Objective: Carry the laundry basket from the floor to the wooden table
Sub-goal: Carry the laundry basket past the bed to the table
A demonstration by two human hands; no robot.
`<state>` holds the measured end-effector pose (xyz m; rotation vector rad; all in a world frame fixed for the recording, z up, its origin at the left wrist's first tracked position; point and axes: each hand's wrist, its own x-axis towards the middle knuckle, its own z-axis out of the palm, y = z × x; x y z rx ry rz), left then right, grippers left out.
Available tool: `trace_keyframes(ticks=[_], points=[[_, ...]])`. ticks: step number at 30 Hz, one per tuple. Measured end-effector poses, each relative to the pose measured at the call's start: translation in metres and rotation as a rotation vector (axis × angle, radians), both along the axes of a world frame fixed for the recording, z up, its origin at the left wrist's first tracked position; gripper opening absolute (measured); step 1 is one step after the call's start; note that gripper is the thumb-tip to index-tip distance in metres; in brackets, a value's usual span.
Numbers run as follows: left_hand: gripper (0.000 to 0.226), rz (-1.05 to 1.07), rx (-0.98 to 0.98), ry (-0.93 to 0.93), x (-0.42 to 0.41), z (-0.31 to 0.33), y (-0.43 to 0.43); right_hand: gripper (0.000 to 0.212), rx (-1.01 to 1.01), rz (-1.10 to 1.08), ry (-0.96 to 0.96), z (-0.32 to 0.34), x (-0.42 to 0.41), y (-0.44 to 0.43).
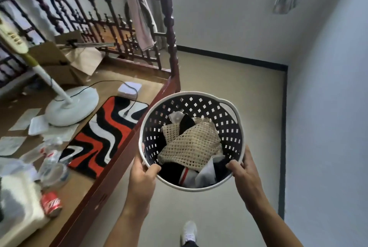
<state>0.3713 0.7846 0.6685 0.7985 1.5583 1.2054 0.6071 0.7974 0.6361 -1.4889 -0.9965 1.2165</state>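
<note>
Both hands hold a round laundry basket (191, 141) up in the air over the pale floor (229, 87), just beside the edge of a wooden table (111, 171) that runs along the left of the view. The basket has a white rim and dark walls pierced with small holes, and it tips toward the camera. The left hand (142, 175) grips the near-left part of the rim, its fingers clamped on it with the thumb hooked inside. The right hand (244, 169) grips the near-right part of the rim the same way, thumb over the edge and the other fingers wrapped outside. Inside the basket lies a cream net cloth (192, 147) on top of dark and white clothes (199, 175). On the table stand the white base of a fan (72, 105), a red, black and white rug (103, 135), a red soda can (51, 204) lying on its side, a clear plastic bottle (52, 153), loose papers and a cardboard box (57, 63). A pink towel (139, 19) hangs over a dark wooden railing (95, 17) behind the table. A white shoe (189, 230) shows on the floor below the basket.
</note>
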Motion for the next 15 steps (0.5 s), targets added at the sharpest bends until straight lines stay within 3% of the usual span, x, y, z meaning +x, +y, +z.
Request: trace_keyframes(ticks=[4,8,15], points=[[0.065,-0.135,0.017,-0.002,0.030,0.007,0.094,0.069,0.005,-0.075,-0.026,0.014,0.033,0.066],[0.064,-0.250,0.033,0.005,0.076,0.010,0.182,0.061,0.006,-0.225,-0.009,0.016,0.076,0.125],[0.063,-0.362,0.051,0.032,0.171,-0.002,0.335,0.064,-0.001,-0.335,0.049,0.005,0.163,0.256]])
